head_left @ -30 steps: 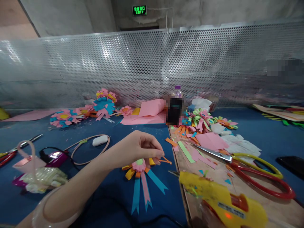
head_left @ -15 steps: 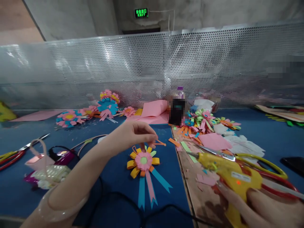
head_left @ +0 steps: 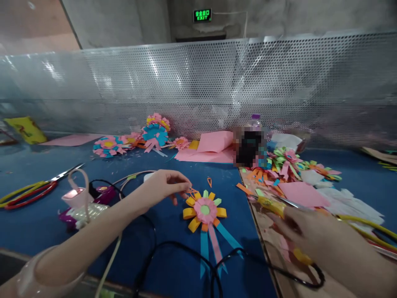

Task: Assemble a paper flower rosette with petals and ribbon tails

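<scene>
My left hand (head_left: pixel 161 188) pinches a small orange paper loop (head_left: pixel 192 191), grip together on it, right at the upper-left edge of the paper rosette (head_left: pixel 204 211) lying flat on the blue tabletop (head_left: pixel 37 223). My right hand (head_left: pixel 313 236) is wrapped around the yellow glue gun (head_left: pixel 273 205) over the cardboard sheet (head_left: pixel 269 231). Perforated metal screen (head_left: pixel 198 87) behind; black cable (head_left: pixel 186 252) loops in front.

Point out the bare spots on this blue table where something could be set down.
Free: blue cloth between the red-and-yellow scissors and the far paper flowers; also the strip between the left hand and pink paper. Crowded: around the rosette, cable, and scrap-strewn board.
</scene>
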{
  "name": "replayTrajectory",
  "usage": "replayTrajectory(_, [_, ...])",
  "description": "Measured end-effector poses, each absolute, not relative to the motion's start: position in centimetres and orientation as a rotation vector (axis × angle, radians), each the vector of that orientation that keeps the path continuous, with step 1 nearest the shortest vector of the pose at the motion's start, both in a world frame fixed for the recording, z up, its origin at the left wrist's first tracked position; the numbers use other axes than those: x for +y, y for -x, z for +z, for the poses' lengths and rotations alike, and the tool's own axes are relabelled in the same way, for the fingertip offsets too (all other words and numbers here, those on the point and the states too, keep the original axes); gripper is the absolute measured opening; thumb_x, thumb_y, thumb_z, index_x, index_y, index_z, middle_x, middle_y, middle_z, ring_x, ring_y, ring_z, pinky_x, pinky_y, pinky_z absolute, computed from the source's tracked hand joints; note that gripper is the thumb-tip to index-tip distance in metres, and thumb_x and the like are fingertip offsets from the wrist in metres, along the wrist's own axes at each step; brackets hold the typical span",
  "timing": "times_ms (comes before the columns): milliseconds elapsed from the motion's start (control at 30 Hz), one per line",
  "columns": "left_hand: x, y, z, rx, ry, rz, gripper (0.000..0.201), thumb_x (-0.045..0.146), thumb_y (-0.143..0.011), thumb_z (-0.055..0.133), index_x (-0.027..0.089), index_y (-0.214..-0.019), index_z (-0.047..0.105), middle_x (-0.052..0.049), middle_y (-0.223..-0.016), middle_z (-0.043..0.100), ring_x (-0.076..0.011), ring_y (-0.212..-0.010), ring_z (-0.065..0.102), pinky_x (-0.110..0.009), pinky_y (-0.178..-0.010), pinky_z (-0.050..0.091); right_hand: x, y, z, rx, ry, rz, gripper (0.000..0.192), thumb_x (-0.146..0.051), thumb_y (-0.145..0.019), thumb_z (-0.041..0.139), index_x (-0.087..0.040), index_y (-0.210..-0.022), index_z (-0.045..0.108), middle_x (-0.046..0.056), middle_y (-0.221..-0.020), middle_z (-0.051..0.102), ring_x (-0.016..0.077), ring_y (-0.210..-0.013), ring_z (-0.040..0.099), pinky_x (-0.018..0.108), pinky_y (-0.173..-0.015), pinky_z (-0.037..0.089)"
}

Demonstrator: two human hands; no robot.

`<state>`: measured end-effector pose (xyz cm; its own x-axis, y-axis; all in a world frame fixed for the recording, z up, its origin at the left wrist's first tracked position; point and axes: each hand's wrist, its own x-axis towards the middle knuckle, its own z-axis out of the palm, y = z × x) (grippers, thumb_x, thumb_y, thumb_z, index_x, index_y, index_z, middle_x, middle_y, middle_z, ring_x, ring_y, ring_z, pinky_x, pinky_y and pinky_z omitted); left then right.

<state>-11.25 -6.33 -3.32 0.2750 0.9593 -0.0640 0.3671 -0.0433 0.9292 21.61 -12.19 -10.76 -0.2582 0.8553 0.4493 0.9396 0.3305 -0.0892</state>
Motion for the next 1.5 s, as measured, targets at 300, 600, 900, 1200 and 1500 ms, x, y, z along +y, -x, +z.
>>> replayTrajectory(300, [-7.9,13.9,-6.3,1.242,-1.24,0.962,0.019,0.034,-0.078,0.068,0.018,-0.088,0.066,-0.001,-0.077,0.066,-0.0112,-0.073,0.062,-0.015,-0.051,0.047,-9.8,-6.8,-10.3,-2.463,1.141,-0.577,0.019,-0.035,-0.072,0.068,-0.018,-0.081,0.067,0.004,-0.08,0.063,0.0242,-0.077,0.056,0.036,-0.061,0.042])
replayTrajectory(600, [-9.7,14.7,-7.3,1.108,-0.888,0.987,0.01,0.025,-0.077,0.071,0.018,-0.083,0.068,0.0,-0.072,0.067,-0.0087,-0.068,0.062,-0.013,-0.052,0.05,-7.0,-9.3,-12.0,-2.574,0.932,-0.584,0.024,-0.021,-0.074,0.063,-0.021,-0.098,0.066,0.005,-0.097,0.066,0.022,-0.08,0.056,0.034,-0.067,0.042])
replayTrajectory(900, [-11.5,14.5,-7.5,1.082,-0.77,0.989,0.009,0.023,-0.076,0.073,0.017,-0.082,0.07,-0.002,-0.077,0.069,-0.0088,-0.07,0.063,-0.012,-0.054,0.051,-4.6,-10.5,-11.3,-2.707,0.734,-0.49,0.028,-0.011,-0.078,0.054,-0.018,-0.102,0.063,0.008,-0.104,0.065,0.0227,-0.086,0.057,0.036,-0.071,0.044])
replayTrajectory(1200, [-14.4,13.2,-9.1,1.014,-0.54,0.922,0.016,0.02,-0.065,0.081,0.014,-0.069,0.067,-0.003,-0.062,0.069,-0.0127,-0.06,0.064,-0.017,-0.048,0.053,-6.9,-11.6,-9.2,-2.812,0.707,-0.317,0.031,-0.015,-0.08,0.045,-0.023,-0.105,0.061,0.007,-0.12,0.057,0.0272,-0.105,0.053,0.044,-0.079,0.044])
replayTrajectory(1500, [-14.7,12.8,-9.8,1.064,-0.452,0.948,0.018,0.021,-0.06,0.083,0.015,-0.066,0.068,-0.002,-0.065,0.071,-0.0131,-0.065,0.067,-0.019,-0.059,0.058,-8.8,-7.6,-9.8,-2.608,0.861,-0.032,0.012,-0.02,-0.085,0.048,-0.017,-0.089,0.059,0.008,-0.09,0.059,0.0203,-0.084,0.055,0.034,-0.07,0.05])
